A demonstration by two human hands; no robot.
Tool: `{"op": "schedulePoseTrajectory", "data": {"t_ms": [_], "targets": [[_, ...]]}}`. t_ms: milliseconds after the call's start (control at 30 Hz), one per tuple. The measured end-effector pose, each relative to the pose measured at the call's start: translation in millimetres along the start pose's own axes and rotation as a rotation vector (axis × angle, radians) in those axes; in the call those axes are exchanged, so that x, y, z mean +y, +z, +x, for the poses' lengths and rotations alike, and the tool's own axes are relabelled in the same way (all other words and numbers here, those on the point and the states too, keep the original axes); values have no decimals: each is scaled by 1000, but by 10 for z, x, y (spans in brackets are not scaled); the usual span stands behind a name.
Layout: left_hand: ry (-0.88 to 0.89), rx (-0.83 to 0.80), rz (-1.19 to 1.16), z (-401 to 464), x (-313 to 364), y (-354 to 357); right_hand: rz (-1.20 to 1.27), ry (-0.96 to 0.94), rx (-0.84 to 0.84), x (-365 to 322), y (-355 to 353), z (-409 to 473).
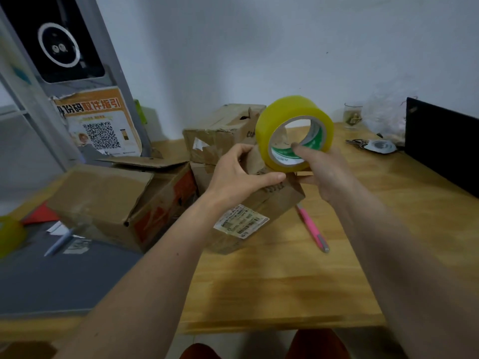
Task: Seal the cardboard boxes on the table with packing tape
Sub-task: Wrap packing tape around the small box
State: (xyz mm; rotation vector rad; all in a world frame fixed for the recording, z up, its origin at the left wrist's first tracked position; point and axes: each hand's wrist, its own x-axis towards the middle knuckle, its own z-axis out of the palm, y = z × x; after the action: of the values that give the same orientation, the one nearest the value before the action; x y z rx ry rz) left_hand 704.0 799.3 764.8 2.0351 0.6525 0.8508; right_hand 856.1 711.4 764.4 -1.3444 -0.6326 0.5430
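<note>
My right hand [321, 172] holds a yellow roll of packing tape [293, 130] upright in the air, a finger hooked through its core. My left hand [241, 172] pinches at the roll's lower left edge, thumb stretched under it. Right below both hands lies a small cardboard box [261, 203] with a white shipping label, tilted on the wooden table [285, 275]. A second box [220, 133] stands behind it. A larger box [116, 203] with loose flaps and an orange side lies to the left.
A pink utility knife [311, 226] lies right of the small box. Keys [373, 145], a glass [352, 116] and a black laptop lid [440, 143] are at the back right. A grey mat [51, 275], a pen [58, 242] and another tape roll [9, 235] are at left.
</note>
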Motion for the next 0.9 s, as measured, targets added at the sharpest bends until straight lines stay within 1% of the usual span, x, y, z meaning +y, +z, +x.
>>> {"op": "schedulePoseTrajectory", "data": {"t_ms": [67,167,233,333,433,533,633,700,900], "targets": [[-5,5,10,-7,-18,10,16,36,8,-10,-61,37],[-36,51,-59,-9,-64,-106,158,155,106,110,-308,117],[-39,59,-96,-19,-86,-190,130,224,156,240,-443,119],[-34,60,-119,-49,-72,-201,157,269,134,357,-476,76],[-37,77,-130,-53,-70,-197,165,258,145,328,-429,95],[-60,129,-214,-52,-99,-219,129,188,181,220,-402,155],[-83,180,-266,-79,-114,-198,-9,49,187,124,-373,173],[-92,202,-282,-87,-120,-188,-116,-10,180,104,-357,167],[-116,239,-423,-136,-192,-215,-221,56,144,272,-281,112]]}}
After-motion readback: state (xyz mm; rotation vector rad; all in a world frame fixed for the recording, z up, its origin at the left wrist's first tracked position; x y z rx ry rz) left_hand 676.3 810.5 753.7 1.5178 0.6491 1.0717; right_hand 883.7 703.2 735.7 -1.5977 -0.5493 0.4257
